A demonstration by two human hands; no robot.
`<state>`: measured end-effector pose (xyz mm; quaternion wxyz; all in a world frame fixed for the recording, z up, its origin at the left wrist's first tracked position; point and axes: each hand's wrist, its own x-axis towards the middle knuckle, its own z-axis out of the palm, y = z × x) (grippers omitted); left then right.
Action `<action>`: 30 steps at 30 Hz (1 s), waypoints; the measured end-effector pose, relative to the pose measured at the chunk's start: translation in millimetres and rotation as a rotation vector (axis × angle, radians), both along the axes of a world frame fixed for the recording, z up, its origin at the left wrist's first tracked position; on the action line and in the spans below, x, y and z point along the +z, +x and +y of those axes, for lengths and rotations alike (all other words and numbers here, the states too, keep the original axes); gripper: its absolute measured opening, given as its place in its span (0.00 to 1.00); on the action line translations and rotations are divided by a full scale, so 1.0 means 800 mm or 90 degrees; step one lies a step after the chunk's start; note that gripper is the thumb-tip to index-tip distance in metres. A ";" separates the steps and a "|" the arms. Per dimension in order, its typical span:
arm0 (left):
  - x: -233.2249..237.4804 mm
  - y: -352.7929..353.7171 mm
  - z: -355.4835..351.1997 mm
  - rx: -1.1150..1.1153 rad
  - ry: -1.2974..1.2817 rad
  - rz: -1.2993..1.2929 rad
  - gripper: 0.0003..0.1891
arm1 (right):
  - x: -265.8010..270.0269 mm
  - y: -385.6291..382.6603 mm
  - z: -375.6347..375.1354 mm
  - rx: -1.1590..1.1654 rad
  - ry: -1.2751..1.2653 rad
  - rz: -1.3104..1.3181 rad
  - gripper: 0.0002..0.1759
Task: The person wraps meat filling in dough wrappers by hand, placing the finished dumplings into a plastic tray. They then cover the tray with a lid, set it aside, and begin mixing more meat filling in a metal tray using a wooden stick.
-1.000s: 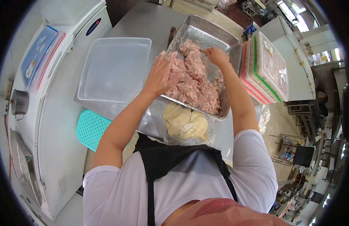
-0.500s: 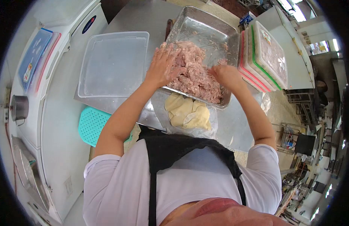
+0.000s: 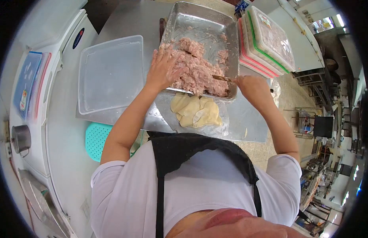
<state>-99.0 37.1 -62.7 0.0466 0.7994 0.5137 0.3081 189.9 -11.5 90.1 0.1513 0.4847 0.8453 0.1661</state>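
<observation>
A deep metal tray (image 3: 232, 47) holds a mound of pink ground meat (image 3: 199, 73), heaped toward its near left side. My left hand (image 3: 162, 69) lies across the tray's left rim, fingers stretched out, fingertips and thumb against the meat. At the right rim, my right hand (image 3: 249, 85) is closed round the end of a narrow brown spatula (image 3: 223, 78), whose blade reaches into the meat. The far end of the blade is partly hidden by meat. Just in front of the tray, pale yellow dough rounds (image 3: 196, 111) lie overlapping on clear plastic.
On the metal table (image 3: 152, 119), a clear plastic lid (image 3: 110, 75) lies left of the tray. Stacked lidded containers (image 3: 267, 37) stand close on the right. A turquoise perforated stool (image 3: 97, 141) is below the left edge, beside a white freezer (image 3: 68, 99).
My right hand has drawn back to the right rim, and the spatula now shows. A clump of meat at the back stands apart by a gap. The view has shifted slightly.
</observation>
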 end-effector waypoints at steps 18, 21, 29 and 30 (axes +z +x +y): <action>-0.005 0.006 0.003 0.026 0.034 0.038 0.26 | 0.024 0.008 0.029 0.055 0.047 -0.007 0.08; -0.003 0.007 0.001 0.037 0.032 0.064 0.26 | -0.024 0.009 0.012 0.074 0.026 0.034 0.08; -0.004 0.013 0.001 0.055 0.006 0.083 0.26 | -0.107 0.063 0.056 -0.082 -0.070 0.133 0.17; -0.006 0.012 0.002 0.061 0.005 0.089 0.26 | -0.117 0.070 0.063 -0.078 -0.069 0.131 0.17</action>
